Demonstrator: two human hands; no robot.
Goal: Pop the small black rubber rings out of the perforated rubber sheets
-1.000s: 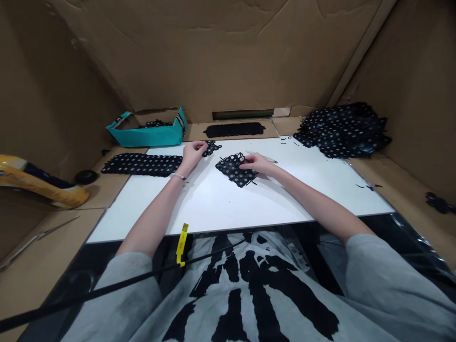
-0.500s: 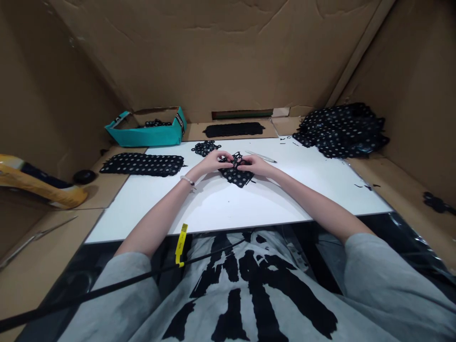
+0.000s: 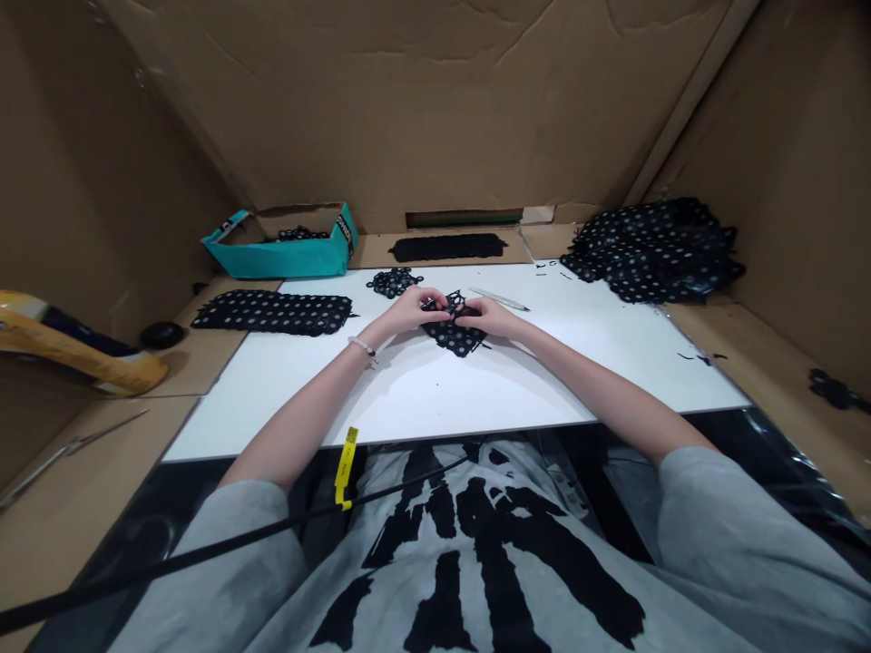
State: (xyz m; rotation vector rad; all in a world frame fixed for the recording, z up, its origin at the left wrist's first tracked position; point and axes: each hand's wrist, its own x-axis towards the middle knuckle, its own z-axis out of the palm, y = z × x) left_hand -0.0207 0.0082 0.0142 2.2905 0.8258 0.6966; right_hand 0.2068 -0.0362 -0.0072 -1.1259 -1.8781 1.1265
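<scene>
A black sheet with rows of pale round dots [image 3: 455, 339] lies at the middle of the white board [image 3: 435, 399]. My left hand [image 3: 412, 311] grips its upper left part, thumb and fingers pinched together. From the other side my right hand [image 3: 494, 317] pinches the upper right part. Between the fingertips the sheet's far end shows open, ring-like holes. Just behind my left hand sits a small heap of black ring-shaped pieces [image 3: 393, 282]. A pair of tweezers or a pen-like tool [image 3: 500, 298] rests behind my right hand.
A teal box [image 3: 286, 261] holding black pieces stands back left, with a dotted black sheet stack [image 3: 272, 313] before it. A black strip stack [image 3: 447, 247] lies at the back. Back right is a large dotted pile [image 3: 653, 249]. Scissors [image 3: 74, 446] and a yellow packet [image 3: 82, 349] are left.
Both hands stay at the sheet with only slight finger movement at its far end. The other things have not visibly moved.
</scene>
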